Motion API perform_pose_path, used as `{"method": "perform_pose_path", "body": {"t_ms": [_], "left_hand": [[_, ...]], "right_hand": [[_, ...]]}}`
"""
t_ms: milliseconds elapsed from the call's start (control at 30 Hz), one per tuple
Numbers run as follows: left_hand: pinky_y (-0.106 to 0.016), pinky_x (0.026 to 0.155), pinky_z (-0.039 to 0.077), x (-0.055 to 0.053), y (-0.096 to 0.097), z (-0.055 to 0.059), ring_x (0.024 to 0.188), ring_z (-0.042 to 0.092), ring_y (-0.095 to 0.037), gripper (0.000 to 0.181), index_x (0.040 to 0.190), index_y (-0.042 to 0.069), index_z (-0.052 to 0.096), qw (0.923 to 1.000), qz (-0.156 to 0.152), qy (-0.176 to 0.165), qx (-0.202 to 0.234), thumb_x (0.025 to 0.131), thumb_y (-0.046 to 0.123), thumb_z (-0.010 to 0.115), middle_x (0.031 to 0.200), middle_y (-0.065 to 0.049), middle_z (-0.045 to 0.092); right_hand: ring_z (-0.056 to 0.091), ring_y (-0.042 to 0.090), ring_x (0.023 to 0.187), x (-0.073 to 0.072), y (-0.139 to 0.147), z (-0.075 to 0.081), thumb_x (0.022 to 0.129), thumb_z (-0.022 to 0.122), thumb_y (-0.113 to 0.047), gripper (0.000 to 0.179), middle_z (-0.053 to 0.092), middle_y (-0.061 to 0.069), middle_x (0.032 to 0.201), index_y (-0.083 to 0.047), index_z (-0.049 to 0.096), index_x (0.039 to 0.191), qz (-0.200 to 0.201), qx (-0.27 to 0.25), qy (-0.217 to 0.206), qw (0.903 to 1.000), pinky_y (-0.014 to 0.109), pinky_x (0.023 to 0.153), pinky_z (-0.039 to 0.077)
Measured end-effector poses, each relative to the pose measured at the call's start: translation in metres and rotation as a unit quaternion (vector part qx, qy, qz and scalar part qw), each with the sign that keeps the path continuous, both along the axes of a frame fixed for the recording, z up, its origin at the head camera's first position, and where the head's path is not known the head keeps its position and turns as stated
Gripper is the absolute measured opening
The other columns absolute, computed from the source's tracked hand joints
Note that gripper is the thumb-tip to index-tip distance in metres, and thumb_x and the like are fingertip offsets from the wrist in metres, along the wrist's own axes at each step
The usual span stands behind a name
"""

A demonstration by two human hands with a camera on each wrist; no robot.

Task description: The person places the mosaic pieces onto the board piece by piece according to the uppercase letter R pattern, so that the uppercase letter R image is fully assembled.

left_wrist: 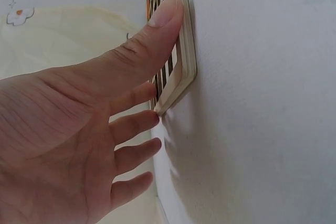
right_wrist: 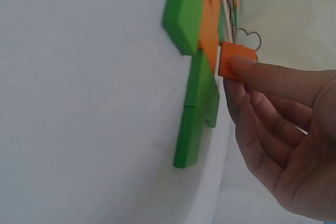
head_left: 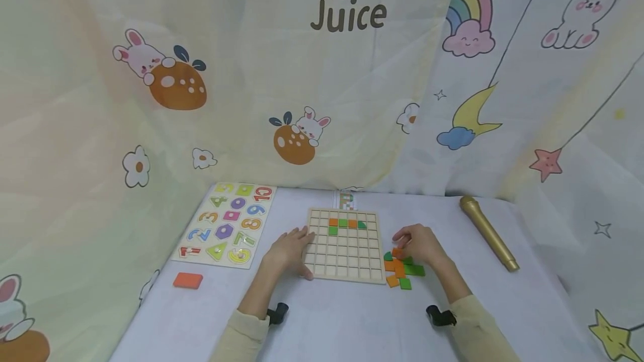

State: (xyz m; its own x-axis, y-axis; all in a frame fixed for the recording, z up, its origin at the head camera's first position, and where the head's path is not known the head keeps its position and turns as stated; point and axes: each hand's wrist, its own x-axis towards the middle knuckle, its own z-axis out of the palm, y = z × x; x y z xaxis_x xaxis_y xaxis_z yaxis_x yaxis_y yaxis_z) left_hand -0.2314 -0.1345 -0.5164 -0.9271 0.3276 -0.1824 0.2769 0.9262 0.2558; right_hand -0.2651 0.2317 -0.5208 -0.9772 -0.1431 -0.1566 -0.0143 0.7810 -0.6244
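Observation:
A wooden grid board [head_left: 347, 256] lies mid-table, with several orange and green tiles in its upper cells. My left hand [head_left: 289, 250] rests at the board's left edge, fingers spread. In the left wrist view the thumb [left_wrist: 167, 13] lies over the board's rim. To the right of the board my right hand [head_left: 424, 244] is above a loose pile of orange and green tiles [head_left: 399, 268]. Between its thumb and fingers it pinches an orange tile [right_wrist: 230, 51], seen in the right wrist view. Green tiles [right_wrist: 181, 17] lie below that hand.
On the left lies a number-and-shape puzzle board [head_left: 236, 228], with an orange-red block [head_left: 188, 280] in front of it. A gold microphone [head_left: 490, 233] is at the right. Behind the grid board sits a small patterned card [head_left: 346, 200]. Printed curtains [head_left: 241, 71] stand behind the table.

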Motion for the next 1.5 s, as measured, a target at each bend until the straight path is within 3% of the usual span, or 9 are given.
{"method": "perform_pose_path", "body": {"t_ms": [267,500,633,767,900,1200,1500], "left_hand": [[-0.057,0.126,0.028,0.001,-0.001,0.0,0.154,0.032,-0.038,0.113,0.155,0.01,0.05,1.0,0.001,0.0,0.002,0.06,0.044,0.099,0.166,-0.015,0.037],[-0.057,0.126,0.029,0.0,0.0,0.0,0.153,0.033,-0.039,0.112,0.155,0.01,0.05,1.0,0.0,0.003,0.0,0.06,0.044,0.099,0.166,-0.016,0.038],[-0.056,0.126,0.028,0.0,-0.001,-0.001,0.154,0.033,-0.038,0.112,0.155,0.01,0.051,1.0,0.002,0.003,0.0,0.06,0.045,0.099,0.166,-0.015,0.038],[-0.056,0.127,0.028,0.001,-0.001,-0.001,0.154,0.033,-0.038,0.113,0.155,0.01,0.05,1.0,0.002,-0.001,0.003,0.06,0.045,0.099,0.166,-0.015,0.038],[-0.057,0.127,0.027,0.002,-0.001,-0.001,0.154,0.032,-0.038,0.113,0.155,0.01,0.05,0.9999,0.002,-0.001,0.01,0.06,0.044,0.099,0.166,-0.016,0.038],[-0.056,0.127,0.028,0.003,0.0,0.002,0.154,0.033,-0.038,0.112,0.155,0.009,0.05,1.0,0.0,-0.001,0.006,0.061,0.044,0.099,0.166,-0.016,0.038],[-0.055,0.127,0.027,0.002,0.002,0.004,0.155,0.031,-0.037,0.112,0.156,0.009,0.048,1.0,0.002,-0.008,0.004,0.063,0.043,0.099,0.167,-0.015,0.037]], "right_hand": [[0.072,0.017,0.08,-0.01,-0.009,0.008,0.085,0.08,-0.002,0.028,0.078,0.002,0.087,-0.002,0.076,0.113,-0.004,-0.055,0.048,0.9973,0.034,0.074,0.061],[0.075,0.02,0.082,-0.013,-0.027,0.012,0.088,0.08,-0.002,0.031,0.079,0.007,0.092,0.001,0.074,0.118,-0.012,-0.117,0.024,0.9928,0.037,0.077,0.066],[0.077,0.022,0.083,-0.014,-0.036,0.008,0.088,0.081,-0.003,0.03,0.079,0.01,0.093,0.003,0.073,0.117,-0.009,-0.154,0.017,0.9878,0.043,0.079,0.066],[0.077,0.024,0.083,-0.014,-0.046,0.003,0.087,0.082,-0.001,0.03,0.079,0.012,0.093,0.004,0.074,0.115,-0.005,-0.186,0.019,0.9824,0.041,0.077,0.067],[0.077,0.024,0.082,-0.015,-0.057,0.001,0.084,0.084,-0.001,0.032,0.079,0.012,0.092,0.004,0.075,0.114,-0.002,-0.194,0.028,0.9806,0.037,0.073,0.067],[0.077,0.023,0.079,-0.018,-0.08,-0.002,0.084,0.085,-0.001,0.03,0.079,0.012,0.091,0.003,0.075,0.113,-0.002,-0.212,0.031,0.9768,0.042,0.075,0.067],[0.076,0.02,0.078,-0.026,-0.101,-0.01,0.084,0.085,-0.001,0.026,0.079,0.008,0.089,0.0,0.077,0.109,0.001,-0.214,0.025,0.9765,0.035,0.072,0.066]]}}
